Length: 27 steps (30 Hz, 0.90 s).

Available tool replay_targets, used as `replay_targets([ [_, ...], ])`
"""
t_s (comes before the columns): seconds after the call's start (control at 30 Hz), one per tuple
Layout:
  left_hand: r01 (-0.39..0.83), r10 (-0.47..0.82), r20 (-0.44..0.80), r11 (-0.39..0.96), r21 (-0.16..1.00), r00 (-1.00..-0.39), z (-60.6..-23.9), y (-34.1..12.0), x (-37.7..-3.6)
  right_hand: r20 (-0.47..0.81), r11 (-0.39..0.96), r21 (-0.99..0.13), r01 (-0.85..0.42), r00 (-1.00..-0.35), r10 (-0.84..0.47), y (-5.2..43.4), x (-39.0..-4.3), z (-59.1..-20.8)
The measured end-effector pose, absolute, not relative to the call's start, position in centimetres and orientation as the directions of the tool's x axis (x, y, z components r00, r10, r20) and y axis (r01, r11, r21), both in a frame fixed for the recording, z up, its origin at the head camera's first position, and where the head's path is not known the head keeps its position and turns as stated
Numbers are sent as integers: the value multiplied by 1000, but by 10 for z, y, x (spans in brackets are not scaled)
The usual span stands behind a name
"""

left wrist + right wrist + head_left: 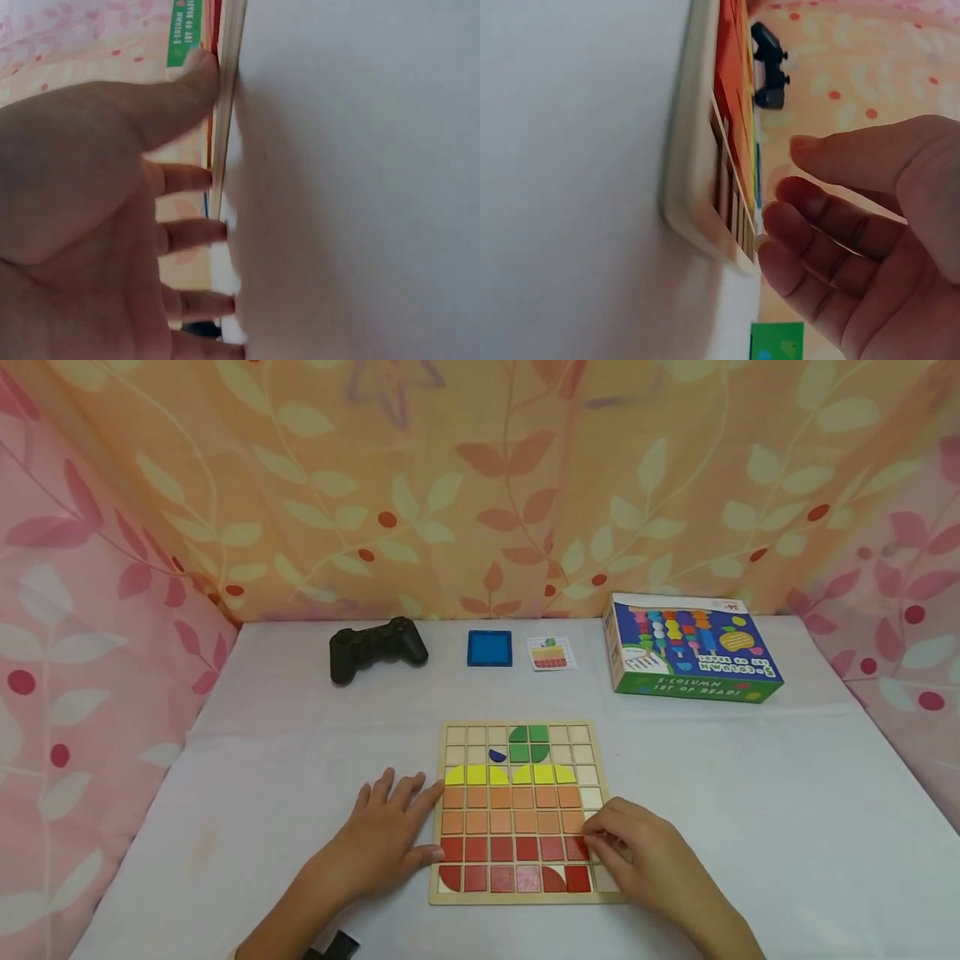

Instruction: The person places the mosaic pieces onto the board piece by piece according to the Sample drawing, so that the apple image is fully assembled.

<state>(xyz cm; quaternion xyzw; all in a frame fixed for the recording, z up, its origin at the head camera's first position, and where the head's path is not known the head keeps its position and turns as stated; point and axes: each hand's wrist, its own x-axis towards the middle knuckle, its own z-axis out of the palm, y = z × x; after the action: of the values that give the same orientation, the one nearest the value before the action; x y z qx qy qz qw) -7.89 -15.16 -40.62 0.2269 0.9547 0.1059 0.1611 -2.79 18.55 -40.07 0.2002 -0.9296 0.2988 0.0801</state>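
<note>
A wooden grid board [525,899] lies on the white table, filled with green [528,743], yellow [477,774], orange [510,810] and red tiles [502,862], plus one small blue piece [497,755]. My left hand [420,822] lies flat on the table, its thumb and fingertips against the board's left edge [225,112]. My right hand [607,839] hovers over the board's lower right, loosely curled fingertips at a red tile [576,850]. In the right wrist view the right hand [840,225] has nothing between thumb and fingers, beside the board's corner [697,150].
At the back of the table stand a black game controller [377,647], a blue square tray [490,648], a small pattern card [551,653] and a green-blue toy box [690,647]. Leaf-print curtains close in all sides. A small black object [333,947] lies near the front edge.
</note>
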Motion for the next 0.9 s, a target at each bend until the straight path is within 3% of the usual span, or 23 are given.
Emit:
replay_targets([
  [0.13, 418, 490, -227, 858, 299, -842, -399, -162, -83, 281, 798, -472, -375, -922, -268, 197, -36, -392],
  [0.23, 453, 505, -133, 842, 293, -853, -392, -173, -87, 209, 844, -441, -307, -949, -236, 206, -43, -387],
  [0.43, 462, 457, 67, 878, 126, -887, -383, -192, -94, 85, 908, -351, -229, -973, -213, 221, -58, -386],
  [0.6, 430, 427, 54, 900, 67, -903, -383, -202, -94, 59, 950, -222, -222, -975, -214, 221, -62, -390],
  [0.9, 439, 439, 21, 895, 75, -898, -386, -199, -93, 31, 964, -161, -211, -977, -209, 217, -65, -387],
])
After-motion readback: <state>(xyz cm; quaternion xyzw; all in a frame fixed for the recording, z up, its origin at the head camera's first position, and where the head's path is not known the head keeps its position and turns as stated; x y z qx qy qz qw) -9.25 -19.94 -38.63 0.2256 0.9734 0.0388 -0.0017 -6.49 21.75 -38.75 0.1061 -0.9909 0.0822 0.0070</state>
